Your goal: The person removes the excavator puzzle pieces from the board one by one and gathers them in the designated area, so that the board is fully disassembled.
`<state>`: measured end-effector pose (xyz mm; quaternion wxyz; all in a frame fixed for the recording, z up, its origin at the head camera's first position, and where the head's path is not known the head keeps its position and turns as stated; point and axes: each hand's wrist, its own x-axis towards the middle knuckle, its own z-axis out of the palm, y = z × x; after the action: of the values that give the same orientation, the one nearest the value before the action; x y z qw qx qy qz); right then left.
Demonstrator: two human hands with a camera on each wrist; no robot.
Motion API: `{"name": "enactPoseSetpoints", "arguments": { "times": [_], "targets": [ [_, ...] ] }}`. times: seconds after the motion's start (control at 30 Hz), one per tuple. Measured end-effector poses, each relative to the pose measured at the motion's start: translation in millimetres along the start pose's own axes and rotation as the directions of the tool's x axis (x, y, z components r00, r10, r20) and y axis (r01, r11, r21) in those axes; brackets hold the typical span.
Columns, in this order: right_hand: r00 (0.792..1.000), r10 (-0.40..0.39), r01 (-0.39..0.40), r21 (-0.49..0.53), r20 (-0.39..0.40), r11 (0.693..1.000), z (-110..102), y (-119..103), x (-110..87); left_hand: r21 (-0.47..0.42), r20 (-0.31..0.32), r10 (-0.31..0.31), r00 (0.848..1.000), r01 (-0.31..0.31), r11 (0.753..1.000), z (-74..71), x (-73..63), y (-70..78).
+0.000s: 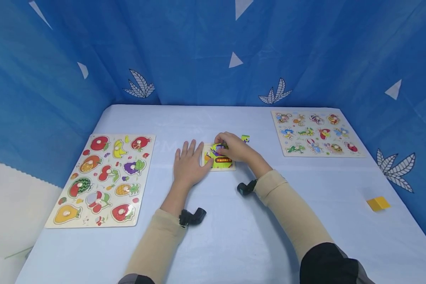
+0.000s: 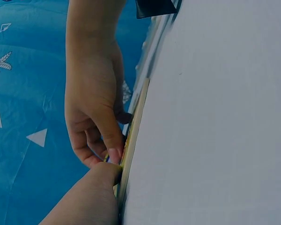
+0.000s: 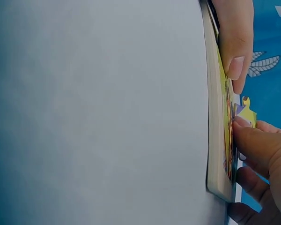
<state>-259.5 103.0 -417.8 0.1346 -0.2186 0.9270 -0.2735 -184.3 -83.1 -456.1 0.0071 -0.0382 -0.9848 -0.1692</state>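
A small jigsaw board [image 1: 224, 170] with a pale wooden rim and a yellow-green picture of a tracked vehicle lies mid-table. My left hand [image 1: 189, 167] rests flat at its left side, fingers spread, with the thumb over the board's left edge. From the upper right, my right hand [image 1: 236, 148] reaches over the board. Its thumb and fingers pinch a yellow and purple jigsaw piece [image 3: 247, 115], tilted up from the board surface in the right wrist view. Another yellow-green jigsaw piece [image 1: 245, 138] lies just beyond the right hand.
At left lies a large fruit peg puzzle [image 1: 147, 173]. An insect peg puzzle [image 1: 275, 118] is at the back right, and a yellow block [image 1: 378, 204] sits near the right edge. Blue patterned cloth [image 1: 198, 51] hangs behind the white-covered table [image 1: 234, 244].
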Motion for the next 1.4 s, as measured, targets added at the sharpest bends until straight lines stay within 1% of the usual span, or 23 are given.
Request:
{"name": "enactPoseSetpoints", "arguments": {
  "times": [0.17, 0.47, 0.7, 0.83, 0.97, 1.27, 1.4],
  "targets": [
    [1.000, 0.017, -0.016, 0.067, -0.013, 0.998, 1, 2, -2.3, -0.003, 0.013, -0.004, 1.000, 0.004, 1.000, 0.2, -1.6, 1.3],
    [0.996, 0.064, -0.053, 0.159, -0.065, 0.986, 0, 4, -6.0, -0.008, 0.014, -0.005, 1.000, 0.006, 1.000, 0.3, -2.2, 2.6],
    [0.994, 0.081, -0.062, 0.232, -0.073, 0.971, -4, 8, -11.1, -0.012, 0.016, -0.008, 1.000, 0.008, 1.000, 0.7, -3.2, 2.5],
    [0.992, 0.100, -0.078, 0.246, -0.078, 0.966, -14, 13, -15.9, -0.010, 0.013, -0.008, 1.000, 0.008, 1.000, 1.1, -3.2, 2.6],
    [0.988, 0.118, -0.091, 0.239, -0.104, 0.967, -28, 26, -21.7, -0.005, 0.008, -0.010, 1.000, 0.010, 1.000, 1.3, -3.1, 2.7],
    [0.967, 0.220, -0.195, 0.184, -0.128, 0.963, -64, 64, -41.7, -0.012, 0.009, -0.009, 1.000, 0.009, 1.000, 0.9, -1.8, 1.3],
    [0.956, 0.263, -0.239, 0.174, -0.129, 0.955, -76, 79, -49.4, -0.010, 0.009, -0.007, 1.000, 0.007, 1.000, 0.7, -1.2, 1.6]
  ]
}}
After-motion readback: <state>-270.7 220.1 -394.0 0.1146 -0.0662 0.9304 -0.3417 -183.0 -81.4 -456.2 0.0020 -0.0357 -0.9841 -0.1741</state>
